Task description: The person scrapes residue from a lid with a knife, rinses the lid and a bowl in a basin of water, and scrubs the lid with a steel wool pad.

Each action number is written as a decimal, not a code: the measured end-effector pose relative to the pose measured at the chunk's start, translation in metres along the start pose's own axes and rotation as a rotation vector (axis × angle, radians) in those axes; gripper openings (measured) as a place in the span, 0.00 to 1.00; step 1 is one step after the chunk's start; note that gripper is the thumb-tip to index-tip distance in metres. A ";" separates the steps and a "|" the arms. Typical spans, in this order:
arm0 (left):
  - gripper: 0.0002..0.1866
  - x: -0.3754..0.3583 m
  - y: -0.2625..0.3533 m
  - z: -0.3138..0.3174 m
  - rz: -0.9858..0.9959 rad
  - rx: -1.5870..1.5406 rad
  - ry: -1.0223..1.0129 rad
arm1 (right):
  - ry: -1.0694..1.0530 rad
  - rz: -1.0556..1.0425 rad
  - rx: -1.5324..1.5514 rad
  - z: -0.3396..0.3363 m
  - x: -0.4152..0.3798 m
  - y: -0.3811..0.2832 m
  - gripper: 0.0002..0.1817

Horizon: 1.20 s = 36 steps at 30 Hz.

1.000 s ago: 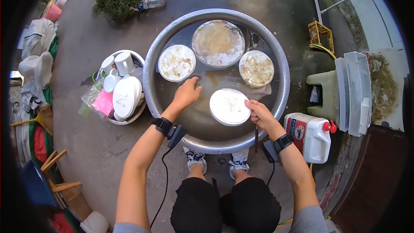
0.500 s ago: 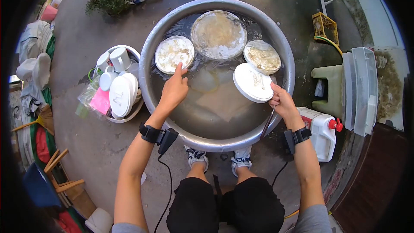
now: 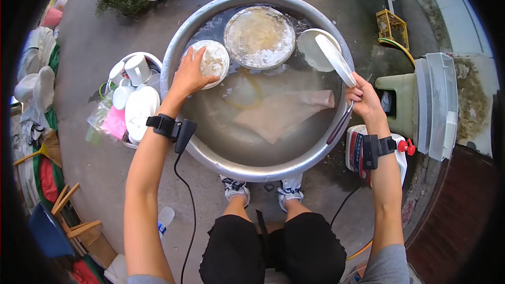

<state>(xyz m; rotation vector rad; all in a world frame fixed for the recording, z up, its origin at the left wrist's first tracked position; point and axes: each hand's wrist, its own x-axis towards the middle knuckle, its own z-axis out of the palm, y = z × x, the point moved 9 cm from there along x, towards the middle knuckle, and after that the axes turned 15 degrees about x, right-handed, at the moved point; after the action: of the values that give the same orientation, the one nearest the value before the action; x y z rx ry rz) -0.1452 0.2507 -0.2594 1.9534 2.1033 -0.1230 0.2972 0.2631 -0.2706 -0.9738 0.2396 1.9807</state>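
A wide metal basin point(image 3: 258, 172) of murky water is in front of me. My left hand point(image 3: 190, 72) spreads its fingers over a stained round white lid point(image 3: 215, 62) at the basin's left side, thumb at its lower edge. At the right rim, my right hand point(image 3: 364, 97) pinches a white lid point(image 3: 335, 59) tilted nearly on edge. A tool with a dark purple handle point(image 3: 339, 126) and thin metal end hangs by that hand. Behind the tilted lid is another round lid point(image 3: 311, 50). A larger stained disc point(image 3: 259, 38) floats at the back.
A pale sheet-like thing point(image 3: 273, 118) lies in the water. Left of the basin, a tub holds white mugs point(image 3: 138, 69), a white lid point(image 3: 142, 108) and a pink packet point(image 3: 114, 122). A jug point(image 3: 357, 150), green stool point(image 3: 394, 105) and yellow crate point(image 3: 392, 27) stand right.
My right hand has moved right and up, tipping its lid from nearly flat onto its edge. My left hand has gone from pointing to spread over the left lid. The pale sheet shows more.
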 end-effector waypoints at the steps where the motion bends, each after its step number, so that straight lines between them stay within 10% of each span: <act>1: 0.50 0.009 -0.004 0.006 0.002 -0.004 -0.002 | 0.007 0.014 0.015 0.000 -0.001 -0.001 0.09; 9: 0.60 0.009 -0.003 0.042 0.069 -0.019 -0.285 | 0.061 -0.018 -0.161 -0.004 -0.001 0.004 0.09; 15: 0.58 -0.015 0.001 0.051 0.076 0.013 -0.329 | 0.078 -1.022 -1.336 0.070 -0.025 -0.038 0.19; 36: 0.27 -0.068 0.081 0.005 0.275 -0.109 0.026 | 0.090 -0.804 -1.952 0.130 0.070 0.001 0.20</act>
<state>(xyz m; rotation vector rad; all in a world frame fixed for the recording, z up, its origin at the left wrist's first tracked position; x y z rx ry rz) -0.0611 0.1913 -0.2372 2.1620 1.7920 0.0702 0.2054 0.3729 -0.2328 -1.7463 -2.0213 0.8803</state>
